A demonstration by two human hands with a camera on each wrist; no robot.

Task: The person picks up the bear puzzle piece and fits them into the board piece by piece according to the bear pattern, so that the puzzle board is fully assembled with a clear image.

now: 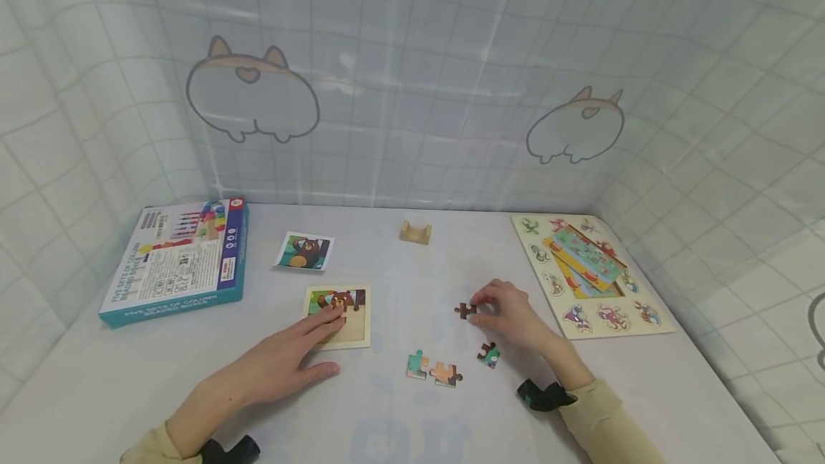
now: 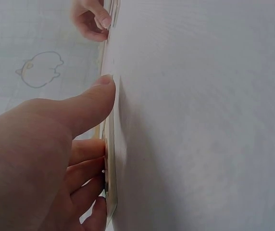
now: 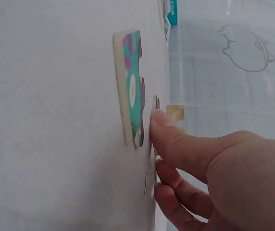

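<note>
Puzzle tray (image 1: pixel 357 329): square, pale wood, raised rim, brown bear print filling the far part, bare wood nearer. Left hand (image 1: pixel 301 356) rests on it, fingers extended. Right hand (image 1: pixel 505 312) — right of tray — pinches a dark-brown knobbed piece (image 1: pixel 465 311). Teal piece (image 1: pixel 417 364), tan piece (image 1: pixel 445 374), multicoloured piece (image 1: pixel 489 355) — wood-edged — lie right of tray, nearer the person.

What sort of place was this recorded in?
Probably a small curtained-off play or test area: grid-patterned sheets hang behind and beside a white table with jigsaw pieces on it.
</note>
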